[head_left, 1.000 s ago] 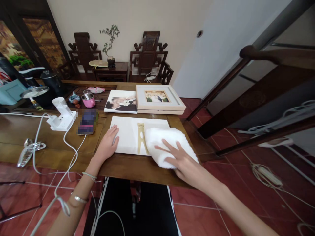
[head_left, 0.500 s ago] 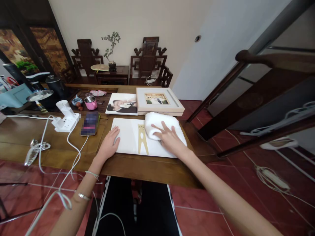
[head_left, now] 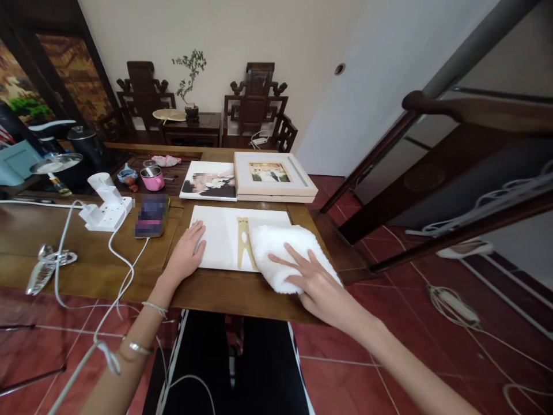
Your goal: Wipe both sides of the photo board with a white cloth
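Observation:
A flat white rectangular panel (head_left: 218, 239) with a gold long-legged shape (head_left: 242, 239) on it lies on the wooden table (head_left: 211, 294). My left hand (head_left: 185, 251) rests on its left edge, fingers stretched out and the thumb apart. My right hand (head_left: 313, 279) holds a folded, fluffy white cloth (head_left: 276, 245) against the panel's right part, its fingers splayed over the top. The cloth covers the panel's lower right corner and hangs past its near edge. The underside of my right hand is hidden.
Behind the panel lie a photo print (head_left: 209, 183) and a framed picture (head_left: 270, 176). To the left are a phone (head_left: 151, 216), a white power strip (head_left: 108, 213) with trailing cables, a pink cup (head_left: 152, 178) and a silver clip (head_left: 45, 271). A dark wooden chair (head_left: 389, 184) stands at right.
My right hand has drawn the white cloth toward me, from the panel's upper right over its near edge. My left hand keeps its place on the panel. The view has shifted slightly.

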Demonstrator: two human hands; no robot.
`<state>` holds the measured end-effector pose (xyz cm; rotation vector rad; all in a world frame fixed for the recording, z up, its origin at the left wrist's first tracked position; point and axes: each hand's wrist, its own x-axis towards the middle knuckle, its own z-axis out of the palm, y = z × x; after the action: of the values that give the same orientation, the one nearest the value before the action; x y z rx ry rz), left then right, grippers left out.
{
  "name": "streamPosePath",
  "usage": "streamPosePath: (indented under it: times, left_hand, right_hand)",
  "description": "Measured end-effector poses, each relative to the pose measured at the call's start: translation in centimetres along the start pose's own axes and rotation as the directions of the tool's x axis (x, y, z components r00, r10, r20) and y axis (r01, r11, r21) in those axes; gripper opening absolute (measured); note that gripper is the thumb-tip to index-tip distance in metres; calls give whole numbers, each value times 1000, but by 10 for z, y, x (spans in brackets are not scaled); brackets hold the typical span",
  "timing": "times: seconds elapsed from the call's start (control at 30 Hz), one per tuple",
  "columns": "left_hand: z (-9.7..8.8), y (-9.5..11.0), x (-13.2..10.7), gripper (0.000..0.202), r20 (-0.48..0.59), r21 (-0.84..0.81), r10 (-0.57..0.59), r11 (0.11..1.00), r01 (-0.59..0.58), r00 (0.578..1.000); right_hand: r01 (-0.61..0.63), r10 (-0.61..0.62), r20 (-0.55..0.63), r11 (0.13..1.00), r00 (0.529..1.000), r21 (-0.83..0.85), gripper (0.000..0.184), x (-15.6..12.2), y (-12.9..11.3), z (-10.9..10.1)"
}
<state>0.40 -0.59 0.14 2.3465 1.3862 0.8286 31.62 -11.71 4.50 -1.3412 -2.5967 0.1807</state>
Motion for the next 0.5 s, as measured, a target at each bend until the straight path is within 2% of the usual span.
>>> streamPosePath:
  times: [0.3,0.4,0.5]
  left_hand:
    - [-2,3,0,46,21,14,-19,1000,19,1000]
    - [-2,3,0,46,19,12,-16,1000,15,1000]
    - [-2,2,0,46,15,6,-12,1000,12,1000]
  right_hand:
    - [-100,100,0,995,995,-25,54,93,65,2]
    - [-116,116,-7,992,993,-42,53,100,71,5]
    - [-106,106,-6,994,994,-36,51,84,57,5]
